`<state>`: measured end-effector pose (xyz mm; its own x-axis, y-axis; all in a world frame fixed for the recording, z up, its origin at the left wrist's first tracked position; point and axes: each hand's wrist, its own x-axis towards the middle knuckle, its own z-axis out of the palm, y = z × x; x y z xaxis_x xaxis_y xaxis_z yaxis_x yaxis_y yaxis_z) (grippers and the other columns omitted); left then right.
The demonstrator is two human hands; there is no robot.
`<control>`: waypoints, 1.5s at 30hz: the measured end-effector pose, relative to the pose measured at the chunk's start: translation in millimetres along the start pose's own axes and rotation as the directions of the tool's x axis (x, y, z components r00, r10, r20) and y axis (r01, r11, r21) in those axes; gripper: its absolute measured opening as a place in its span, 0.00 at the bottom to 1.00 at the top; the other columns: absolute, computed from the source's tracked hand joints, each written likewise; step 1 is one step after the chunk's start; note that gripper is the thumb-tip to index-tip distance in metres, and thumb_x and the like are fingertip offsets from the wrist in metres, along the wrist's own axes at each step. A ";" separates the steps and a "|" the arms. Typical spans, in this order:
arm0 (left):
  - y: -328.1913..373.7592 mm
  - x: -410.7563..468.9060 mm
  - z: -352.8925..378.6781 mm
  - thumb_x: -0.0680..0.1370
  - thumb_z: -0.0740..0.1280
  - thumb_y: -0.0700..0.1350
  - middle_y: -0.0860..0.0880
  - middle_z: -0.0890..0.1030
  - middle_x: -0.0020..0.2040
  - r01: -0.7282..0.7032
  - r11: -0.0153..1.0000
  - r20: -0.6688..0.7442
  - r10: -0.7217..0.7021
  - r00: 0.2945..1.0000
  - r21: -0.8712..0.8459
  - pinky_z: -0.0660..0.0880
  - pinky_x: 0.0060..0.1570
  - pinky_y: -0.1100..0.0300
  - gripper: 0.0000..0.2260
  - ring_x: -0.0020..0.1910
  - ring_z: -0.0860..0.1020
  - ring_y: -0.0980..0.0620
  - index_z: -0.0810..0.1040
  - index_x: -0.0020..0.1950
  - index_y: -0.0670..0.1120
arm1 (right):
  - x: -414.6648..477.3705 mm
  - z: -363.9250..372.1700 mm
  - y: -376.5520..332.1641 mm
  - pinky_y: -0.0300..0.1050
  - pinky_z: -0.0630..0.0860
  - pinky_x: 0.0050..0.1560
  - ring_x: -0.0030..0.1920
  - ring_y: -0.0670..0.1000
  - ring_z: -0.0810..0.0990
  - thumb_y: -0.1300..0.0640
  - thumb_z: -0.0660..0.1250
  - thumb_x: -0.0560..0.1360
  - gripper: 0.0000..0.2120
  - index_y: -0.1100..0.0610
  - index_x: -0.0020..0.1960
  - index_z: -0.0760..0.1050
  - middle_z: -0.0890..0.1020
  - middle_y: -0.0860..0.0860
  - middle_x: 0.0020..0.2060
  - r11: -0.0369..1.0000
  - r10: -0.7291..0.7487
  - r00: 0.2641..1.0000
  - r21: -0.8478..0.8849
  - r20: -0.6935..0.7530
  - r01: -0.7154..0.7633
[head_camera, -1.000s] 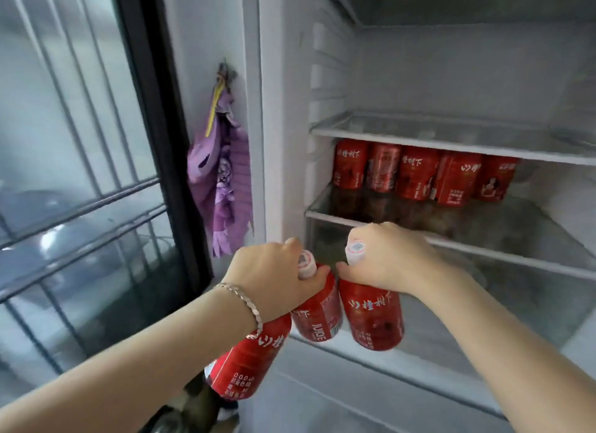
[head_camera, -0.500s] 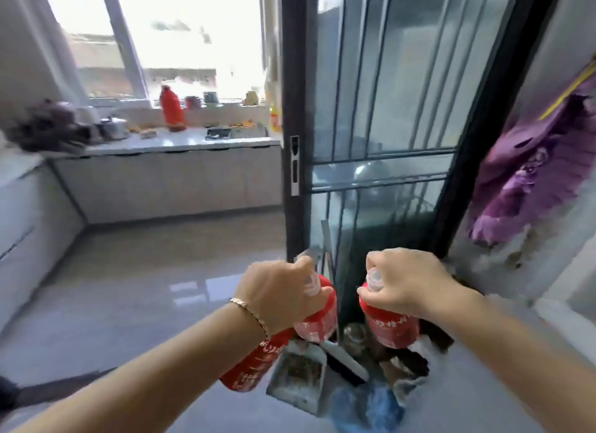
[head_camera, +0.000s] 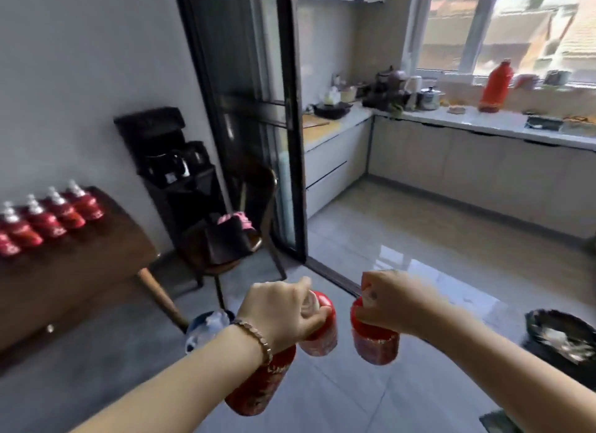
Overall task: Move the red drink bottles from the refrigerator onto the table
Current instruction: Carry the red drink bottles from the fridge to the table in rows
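– Both hands are full. The left hand [head_camera: 283, 310] grasps two red drink bottles by their necks: an upper bottle [head_camera: 321, 339], and a lower bottle [head_camera: 261, 387] that hangs under the wrist. The right hand [head_camera: 387, 300] grasps a third bottle [head_camera: 375, 345] at its cap.
– What is different from one second ago?
– Then the hands were at the open refrigerator shelf. Now the refrigerator is out of view. The bench [head_camera: 80, 271] shows at the left, with a row of bottles [head_camera: 48, 216] already standing on it.
– So the carrying is in progress?
– I think so. The three bottles hang above the floor [head_camera: 419, 255], well apart from the bench, and are not yet set down.
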<state>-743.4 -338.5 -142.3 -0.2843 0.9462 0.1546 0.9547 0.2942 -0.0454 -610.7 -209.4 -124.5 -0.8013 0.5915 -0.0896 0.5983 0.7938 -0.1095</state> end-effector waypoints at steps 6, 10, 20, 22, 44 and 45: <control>-171.6 -85.5 7.8 0.76 0.54 0.65 0.48 0.82 0.51 0.358 0.933 0.091 -0.360 0.929 0.030 0.64 0.42 0.59 0.19 0.53 0.79 0.46 0.65 0.48 0.49 | 90.7 30.5 -184.1 0.43 0.75 0.46 0.51 0.53 0.79 0.44 0.62 0.74 0.17 0.53 0.56 0.73 0.80 0.49 0.52 0.949 -0.316 0.948 0.023 0.035 0.316; -262.2 -123.9 11.5 0.75 0.55 0.67 0.47 0.81 0.52 0.552 0.833 0.088 -0.553 0.829 0.035 0.65 0.43 0.57 0.21 0.54 0.78 0.44 0.61 0.45 0.48 | 144.5 44.0 -285.1 0.43 0.72 0.43 0.50 0.53 0.79 0.42 0.63 0.73 0.17 0.54 0.53 0.73 0.81 0.50 0.50 0.896 -0.444 0.895 0.042 0.053 0.442; -467.8 -147.3 34.8 0.75 0.56 0.65 0.49 0.80 0.45 0.825 0.566 0.135 -0.817 0.560 0.003 0.73 0.42 0.59 0.18 0.44 0.80 0.48 0.63 0.47 0.50 | 310.1 77.8 -479.7 0.42 0.69 0.44 0.51 0.51 0.79 0.40 0.65 0.71 0.17 0.51 0.51 0.72 0.79 0.46 0.51 0.740 -0.672 0.732 0.101 0.111 0.664; -510.7 -143.2 38.2 0.75 0.56 0.66 0.50 0.79 0.45 0.854 0.520 0.146 -0.846 0.514 0.009 0.75 0.42 0.60 0.19 0.43 0.80 0.51 0.64 0.50 0.51 | 349.4 77.4 -518.1 0.41 0.70 0.43 0.50 0.49 0.79 0.39 0.65 0.71 0.16 0.50 0.50 0.71 0.79 0.45 0.51 0.710 -0.704 0.699 0.104 0.129 0.696; -916.4 -116.2 167.6 0.76 0.57 0.65 0.49 0.80 0.54 0.849 0.526 0.265 -0.814 0.517 -0.039 0.77 0.45 0.60 0.25 0.50 0.81 0.50 0.65 0.63 0.48 | 626.1 198.2 -800.1 0.49 0.78 0.49 0.52 0.55 0.79 0.45 0.65 0.74 0.17 0.53 0.59 0.72 0.75 0.52 0.56 0.955 -0.260 0.898 0.230 0.356 0.185; -928.4 -111.2 171.6 0.76 0.57 0.64 0.49 0.80 0.55 0.838 0.545 0.279 -0.799 0.532 -0.036 0.76 0.46 0.60 0.25 0.51 0.81 0.50 0.65 0.64 0.48 | 636.4 201.4 -805.8 0.49 0.78 0.49 0.52 0.55 0.79 0.46 0.65 0.74 0.17 0.53 0.59 0.72 0.75 0.51 0.55 0.958 -0.242 0.902 0.238 0.357 0.163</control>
<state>-1613.3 -693.7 -286.7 -0.9390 0.3061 -0.1565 0.2856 0.9480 0.1405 -1601.5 -501.1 -292.7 -0.8655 0.2913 -0.4075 0.4441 0.8225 -0.3553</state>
